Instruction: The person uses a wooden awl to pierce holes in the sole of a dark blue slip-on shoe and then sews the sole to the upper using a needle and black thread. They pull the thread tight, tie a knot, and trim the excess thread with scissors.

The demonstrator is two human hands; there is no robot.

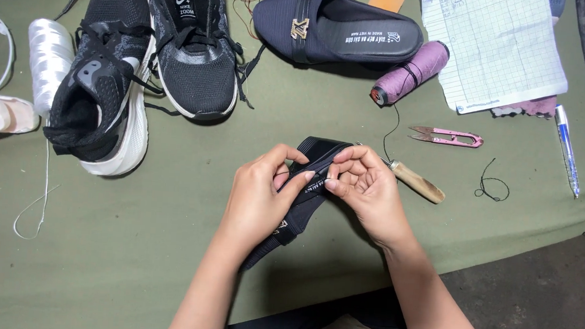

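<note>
Left hand (261, 196) & right hand (364, 188) both pinch a dark navy fabric slip-on shoe (305, 185) at centre of the olive-green cloth table (134, 256); wooden-handled awl (415, 181) sits under rt palm, purple thread spool (410, 74) nearby.

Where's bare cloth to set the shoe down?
Bare cloth lies below the black sneakers, left of the left hand. A smaller patch sits between the wooden-handled awl and the pen, holding only a thread scrap. The top edge is crowded.

Sneakers, thread and clippers lay about a navy slip-on shoe (336, 26).
Black sneakers (145, 56) stood left of it; purple spool (411, 72), pink clippers (447, 136) and squared paper (495, 48) sat right.
</note>
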